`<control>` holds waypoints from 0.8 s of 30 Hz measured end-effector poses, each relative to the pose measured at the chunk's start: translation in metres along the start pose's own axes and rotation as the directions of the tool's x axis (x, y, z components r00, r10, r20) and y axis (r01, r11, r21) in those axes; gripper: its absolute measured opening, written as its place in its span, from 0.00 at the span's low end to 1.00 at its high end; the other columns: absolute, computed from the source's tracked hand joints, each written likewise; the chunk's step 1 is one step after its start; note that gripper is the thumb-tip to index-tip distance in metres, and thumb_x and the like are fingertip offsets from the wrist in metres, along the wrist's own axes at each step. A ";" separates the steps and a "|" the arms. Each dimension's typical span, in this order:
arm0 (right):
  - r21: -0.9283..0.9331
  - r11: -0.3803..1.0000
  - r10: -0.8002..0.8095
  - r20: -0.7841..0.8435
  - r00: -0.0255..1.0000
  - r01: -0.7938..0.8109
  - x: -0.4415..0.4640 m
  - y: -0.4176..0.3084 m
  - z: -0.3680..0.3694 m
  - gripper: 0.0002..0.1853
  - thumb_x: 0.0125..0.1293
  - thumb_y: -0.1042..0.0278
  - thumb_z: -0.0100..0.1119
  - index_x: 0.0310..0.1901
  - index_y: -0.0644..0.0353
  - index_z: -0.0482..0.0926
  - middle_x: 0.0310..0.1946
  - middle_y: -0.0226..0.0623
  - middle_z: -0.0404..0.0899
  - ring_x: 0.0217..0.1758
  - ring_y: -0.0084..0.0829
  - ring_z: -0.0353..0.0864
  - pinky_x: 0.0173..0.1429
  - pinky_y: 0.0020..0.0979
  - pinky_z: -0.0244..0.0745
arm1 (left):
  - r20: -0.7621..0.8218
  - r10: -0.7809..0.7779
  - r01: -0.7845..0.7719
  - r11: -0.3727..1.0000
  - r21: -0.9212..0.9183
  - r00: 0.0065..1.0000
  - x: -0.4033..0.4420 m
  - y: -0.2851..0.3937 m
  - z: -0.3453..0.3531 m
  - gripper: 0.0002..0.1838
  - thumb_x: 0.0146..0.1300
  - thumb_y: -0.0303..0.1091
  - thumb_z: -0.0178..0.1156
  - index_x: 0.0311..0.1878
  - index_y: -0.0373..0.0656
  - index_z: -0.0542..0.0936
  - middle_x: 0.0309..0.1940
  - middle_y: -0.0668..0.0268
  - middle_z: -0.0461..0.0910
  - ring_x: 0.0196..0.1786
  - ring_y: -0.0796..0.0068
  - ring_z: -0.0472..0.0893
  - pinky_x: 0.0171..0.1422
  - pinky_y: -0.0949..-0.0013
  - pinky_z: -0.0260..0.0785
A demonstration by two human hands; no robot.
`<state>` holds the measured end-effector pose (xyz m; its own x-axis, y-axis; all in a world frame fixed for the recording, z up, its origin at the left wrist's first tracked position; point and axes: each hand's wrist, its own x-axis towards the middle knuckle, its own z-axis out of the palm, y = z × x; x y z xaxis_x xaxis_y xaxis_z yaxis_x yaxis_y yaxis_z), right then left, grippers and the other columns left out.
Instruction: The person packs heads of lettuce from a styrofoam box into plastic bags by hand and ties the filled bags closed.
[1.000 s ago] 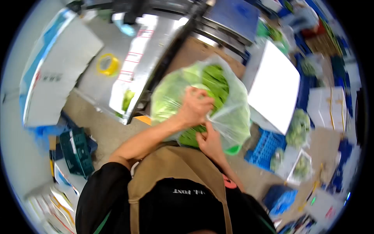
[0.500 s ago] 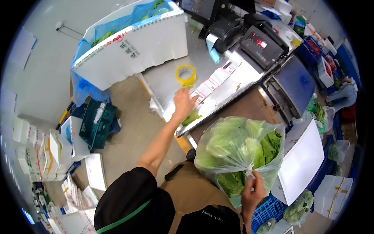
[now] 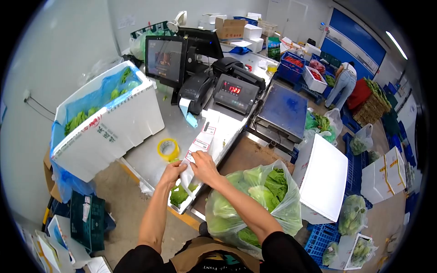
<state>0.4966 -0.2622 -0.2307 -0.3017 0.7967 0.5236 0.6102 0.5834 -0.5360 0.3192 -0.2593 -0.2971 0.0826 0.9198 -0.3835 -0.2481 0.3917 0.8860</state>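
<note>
A strip of printed labels [image 3: 203, 139] with red borders lies across the metal counter [image 3: 144, 154]. My left hand [image 3: 174, 174] is closed on the near end of this strip, fingers pinched together. Close beside it, my right hand [image 3: 204, 167] also has its fingers closed on the strip. A clear plastic bag of lettuce [image 3: 255, 193] rests below my right forearm, which partly hides it. Just behind my left hand lies a roll of yellow tape [image 3: 168, 149]. A loose lettuce leaf [image 3: 179, 195] is under my hands near the counter's edge.
A white foam box [image 3: 109, 129] lined with blue plastic stands at left. Behind the labels are a label printer [image 3: 195, 91], a scale display [image 3: 235, 93] and a screen [image 3: 165, 60]. The scale platform [image 3: 283, 109] and another foam box [image 3: 322, 177] are at right. A person [image 3: 344, 82] bends far off.
My right hand has let go of the bag's gathered neck and moved to the label strip. My left hand has closed on the strip's end. The view has tilted up.
</note>
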 end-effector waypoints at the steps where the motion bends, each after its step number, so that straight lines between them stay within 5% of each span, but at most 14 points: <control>1: -0.011 1.000 -0.005 0.021 1.000 0.005 0.001 0.011 0.011 0.07 0.55 0.73 0.60 0.35 0.66 0.78 0.33 0.48 0.77 0.39 0.48 0.77 0.44 0.43 0.71 | 0.038 0.040 -0.040 0.999 -0.018 0.998 -0.001 -0.001 0.003 0.16 0.61 0.27 0.61 0.52 0.33 0.78 0.38 0.63 0.81 0.36 0.75 0.80 0.38 0.72 0.72; 4: -0.033 0.999 -0.024 0.043 0.999 0.026 0.001 0.032 0.033 0.06 0.54 0.70 0.60 0.27 0.64 0.78 0.25 0.48 0.78 0.32 0.49 0.78 0.40 0.45 0.71 | 0.056 0.049 -0.050 0.998 0.022 0.997 -0.004 0.007 0.012 0.14 0.62 0.23 0.58 0.52 0.33 0.78 0.43 0.63 0.80 0.41 0.73 0.79 0.51 0.68 0.72; 11: -0.178 0.973 -0.135 0.064 0.989 0.144 -0.002 0.045 0.033 0.09 0.55 0.69 0.56 0.21 0.61 0.76 0.20 0.47 0.77 0.26 0.49 0.77 0.36 0.45 0.72 | 0.148 0.017 -0.017 1.000 -0.005 0.989 -0.001 0.010 0.027 0.21 0.62 0.21 0.53 0.60 0.33 0.72 0.48 0.63 0.79 0.47 0.74 0.78 0.53 0.72 0.70; 14: -0.013 0.995 0.095 -0.066 0.993 -0.096 -0.001 0.040 0.031 0.11 0.55 0.66 0.57 0.22 0.64 0.77 0.22 0.49 0.78 0.27 0.48 0.79 0.33 0.47 0.74 | 0.191 0.010 -0.002 0.999 -0.040 0.982 0.003 0.003 0.020 0.20 0.62 0.24 0.55 0.58 0.34 0.73 0.43 0.67 0.79 0.42 0.78 0.77 0.46 0.73 0.70; 16: 0.022 0.970 0.242 -0.004 0.970 -0.242 0.005 0.041 0.030 0.10 0.53 0.66 0.57 0.24 0.64 0.80 0.23 0.50 0.79 0.27 0.48 0.80 0.33 0.44 0.75 | 0.177 -0.021 0.033 0.998 -0.062 0.984 0.007 -0.002 0.015 0.18 0.62 0.25 0.57 0.56 0.37 0.75 0.41 0.69 0.79 0.40 0.79 0.77 0.45 0.73 0.70; 18: 0.038 0.917 0.399 -0.061 0.915 -0.398 0.008 0.047 0.024 0.10 0.50 0.65 0.57 0.24 0.65 0.81 0.22 0.52 0.79 0.27 0.49 0.81 0.34 0.44 0.75 | 0.168 0.038 -0.050 0.996 0.073 0.985 0.012 -0.010 -0.001 0.16 0.61 0.25 0.58 0.54 0.38 0.76 0.40 0.70 0.79 0.40 0.80 0.77 0.45 0.73 0.70; 20: 0.092 0.819 0.574 -0.101 0.813 -0.567 0.017 0.053 0.013 0.12 0.48 0.64 0.58 0.23 0.65 0.81 0.21 0.53 0.78 0.26 0.50 0.80 0.35 0.44 0.75 | 0.160 0.026 -0.028 1.000 0.008 0.987 -0.003 0.004 0.001 0.18 0.61 0.22 0.56 0.55 0.37 0.75 0.43 0.66 0.80 0.44 0.75 0.79 0.50 0.70 0.73; 24: 0.247 0.848 0.528 -0.461 0.713 -0.468 0.031 0.060 -0.058 0.10 0.53 0.68 0.57 0.25 0.67 0.80 0.24 0.51 0.79 0.27 0.46 0.81 0.35 0.39 0.75 | 0.076 0.014 -0.024 0.992 0.124 0.997 -0.009 0.004 -0.040 0.23 0.61 0.20 0.52 0.62 0.34 0.70 0.52 0.60 0.77 0.51 0.70 0.78 0.55 0.68 0.71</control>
<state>0.5658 -0.2113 -0.2082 0.4448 0.8036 0.3956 0.4779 0.1606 -0.8636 0.2785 -0.2665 -0.3004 0.1518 0.9244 -0.3500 -0.1285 0.3695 0.9203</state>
